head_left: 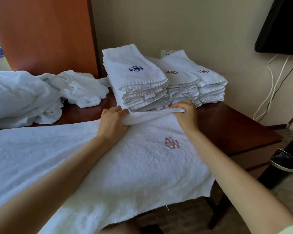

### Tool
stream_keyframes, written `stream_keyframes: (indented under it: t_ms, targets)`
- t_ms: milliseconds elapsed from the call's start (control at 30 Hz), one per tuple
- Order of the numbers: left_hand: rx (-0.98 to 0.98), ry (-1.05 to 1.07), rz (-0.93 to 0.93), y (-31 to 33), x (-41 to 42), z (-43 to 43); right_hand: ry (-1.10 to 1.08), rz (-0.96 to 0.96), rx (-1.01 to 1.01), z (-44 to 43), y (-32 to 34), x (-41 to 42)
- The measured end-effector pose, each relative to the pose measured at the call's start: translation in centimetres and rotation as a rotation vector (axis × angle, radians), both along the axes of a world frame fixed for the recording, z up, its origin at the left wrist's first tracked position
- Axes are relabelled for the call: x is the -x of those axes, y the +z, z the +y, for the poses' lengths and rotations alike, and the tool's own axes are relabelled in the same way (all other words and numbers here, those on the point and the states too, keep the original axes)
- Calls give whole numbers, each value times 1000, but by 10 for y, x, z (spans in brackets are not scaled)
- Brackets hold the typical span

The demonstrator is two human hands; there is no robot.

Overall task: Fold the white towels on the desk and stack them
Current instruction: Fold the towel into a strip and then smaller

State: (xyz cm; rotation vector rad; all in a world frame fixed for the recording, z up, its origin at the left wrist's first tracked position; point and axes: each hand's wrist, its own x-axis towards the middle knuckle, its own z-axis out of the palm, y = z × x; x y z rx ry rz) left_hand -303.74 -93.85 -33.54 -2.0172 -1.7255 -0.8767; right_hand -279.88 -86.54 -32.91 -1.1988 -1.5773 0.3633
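Observation:
A white towel [139,162] with a pink embroidered emblem lies spread over the dark wooden desk [235,125], its near edge hanging off the front. My left hand [112,123] and my right hand [186,114] each grip its far edge, which is bunched into a roll between them. Just behind the hands stands a tall stack of folded white towels [139,81] with a blue emblem on top. A lower folded stack [200,83] with red emblems sits to its right.
A heap of unfolded white towels [41,95] lies at the back left of the desk. An orange-brown panel [46,34] rises behind it. A black bin [282,168] stands on the floor at right, with cables [271,92] hanging down the wall under a dark screen [281,26].

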Motion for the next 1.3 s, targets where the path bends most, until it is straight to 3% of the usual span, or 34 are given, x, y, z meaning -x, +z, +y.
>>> stream_keyframes:
  t_ms: [167, 267, 433, 567, 733, 900, 1000, 1167, 1300]
  targets:
    - [-16, 137, -72, 6, 4, 14, -121, -49, -8, 11, -1, 13]
    - [-4, -54, -66, 7, 4, 9, -52, -53, 89, 7, 3, 11]
    - [-64, -378, -45, 21, -6, -7, 311, 363, 391, -17, 30, -11]
    - [-136, -528, 130, 26, -22, -25, 461, 441, 468, -51, 31, -38]
    - [-30, -695, 368, 16, -43, -41, 446, 339, 627, -80, 16, -61]
    - [-45, -722, 374, 17, -45, -41, 347, 27, 425, -84, 15, -61]
    - [-94, -779, 373, 16, -45, -42, 392, 88, 458, -83, 24, -70]
    - [-128, -893, 354, 15, -55, -50, 303, -170, 520, -77, 19, -74]
    - [-34, -877, 385, 16, -55, -49, 320, -200, 545, -79, 17, -77]
